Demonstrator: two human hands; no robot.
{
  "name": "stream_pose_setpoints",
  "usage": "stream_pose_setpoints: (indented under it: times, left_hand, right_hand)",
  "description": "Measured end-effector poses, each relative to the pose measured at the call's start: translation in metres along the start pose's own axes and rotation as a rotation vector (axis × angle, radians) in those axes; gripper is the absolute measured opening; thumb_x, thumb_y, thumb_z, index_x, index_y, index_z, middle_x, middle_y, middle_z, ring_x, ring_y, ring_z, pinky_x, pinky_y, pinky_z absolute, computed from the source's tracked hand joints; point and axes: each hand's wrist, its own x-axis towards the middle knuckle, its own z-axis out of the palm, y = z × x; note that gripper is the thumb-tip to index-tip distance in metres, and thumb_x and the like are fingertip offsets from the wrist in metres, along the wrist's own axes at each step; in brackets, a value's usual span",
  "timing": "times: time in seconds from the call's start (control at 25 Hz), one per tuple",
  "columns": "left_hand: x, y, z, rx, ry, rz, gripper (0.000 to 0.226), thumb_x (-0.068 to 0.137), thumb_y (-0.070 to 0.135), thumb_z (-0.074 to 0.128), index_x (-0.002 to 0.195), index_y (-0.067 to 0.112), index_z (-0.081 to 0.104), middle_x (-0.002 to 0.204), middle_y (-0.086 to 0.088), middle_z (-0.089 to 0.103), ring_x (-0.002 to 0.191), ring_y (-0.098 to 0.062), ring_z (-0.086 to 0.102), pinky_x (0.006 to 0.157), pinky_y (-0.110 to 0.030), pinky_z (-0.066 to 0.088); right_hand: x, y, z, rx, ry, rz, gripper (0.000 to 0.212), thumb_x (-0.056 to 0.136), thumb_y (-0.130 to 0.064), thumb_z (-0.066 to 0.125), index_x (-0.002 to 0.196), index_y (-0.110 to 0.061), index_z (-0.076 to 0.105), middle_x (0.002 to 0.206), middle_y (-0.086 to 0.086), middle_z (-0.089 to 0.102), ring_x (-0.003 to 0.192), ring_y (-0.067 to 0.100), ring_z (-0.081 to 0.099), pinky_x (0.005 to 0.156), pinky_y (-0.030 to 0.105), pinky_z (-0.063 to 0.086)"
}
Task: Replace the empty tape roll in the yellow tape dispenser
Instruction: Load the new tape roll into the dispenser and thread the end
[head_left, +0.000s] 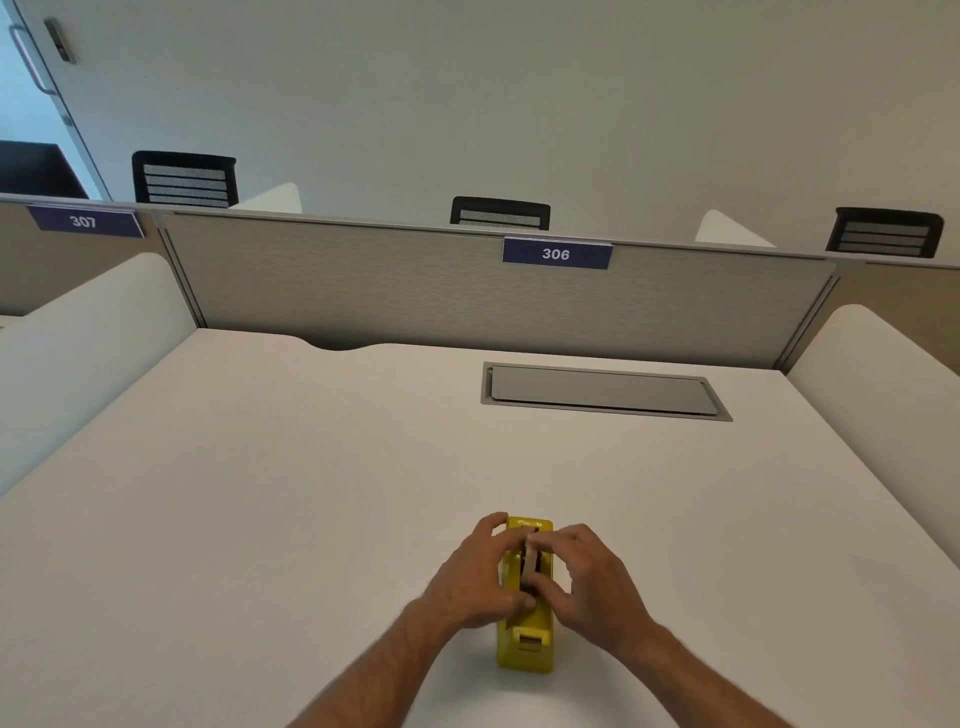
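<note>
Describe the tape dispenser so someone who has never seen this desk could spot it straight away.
On the white desk below the partition sign reading 306, look near the front edge, where both hands meet. The tape dispenser stands between them, the only bright yellow object on the pale surface.

A dark blue sign (557, 253) with the white number 306 is fixed on the top edge of the grey divider panel (363, 291) at the back of the desk. A second blue sign (85, 222), reading 307, sits on the neighbouring panel to the left.
</note>
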Motion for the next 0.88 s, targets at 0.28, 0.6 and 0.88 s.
stream_pose_setpoints:
  times: [0.28, 0.6, 0.88]
  left_hand:
    - [0.002, -0.001, 0.0, 0.006, 0.063, 0.001, 0.065, 0.075, 0.043, 0.075, 0.135, 0.043, 0.05, 0.157, 0.01, 0.028, 0.134, -0.019, 0.045, 0.107, -0.035, 0.046]
    - [0.002, 0.0, 0.001, 0.067, 0.006, 0.016, 0.07, 0.084, 0.037, 0.067, 0.148, 0.037, 0.036, 0.163, 0.007, 0.015, 0.146, -0.022, 0.029, 0.116, -0.039, 0.037]
    - [0.003, -0.004, 0.002, -0.002, 0.076, 0.008, 0.066, 0.077, 0.043, 0.074, 0.138, 0.04, 0.049, 0.158, 0.009, 0.029, 0.134, -0.018, 0.045, 0.109, -0.038, 0.045]
  right_hand:
    - [0.008, 0.004, -0.003, -0.026, -0.004, -0.105, 0.024, 0.08, -0.032, 0.067, 0.103, -0.024, 0.068, 0.096, -0.009, 0.07, 0.09, 0.011, 0.061, 0.068, 0.027, 0.056]
    - [0.007, 0.009, 0.0, -0.055, -0.027, -0.166, 0.025, 0.078, -0.033, 0.068, 0.099, -0.02, 0.069, 0.095, -0.006, 0.073, 0.086, 0.012, 0.066, 0.067, 0.026, 0.058]
    - [0.014, 0.012, 0.002, -0.026, -0.01, -0.164, 0.011, 0.085, -0.028, 0.065, 0.087, -0.022, 0.074, 0.086, -0.011, 0.074, 0.08, 0.012, 0.065, 0.065, 0.03, 0.057]
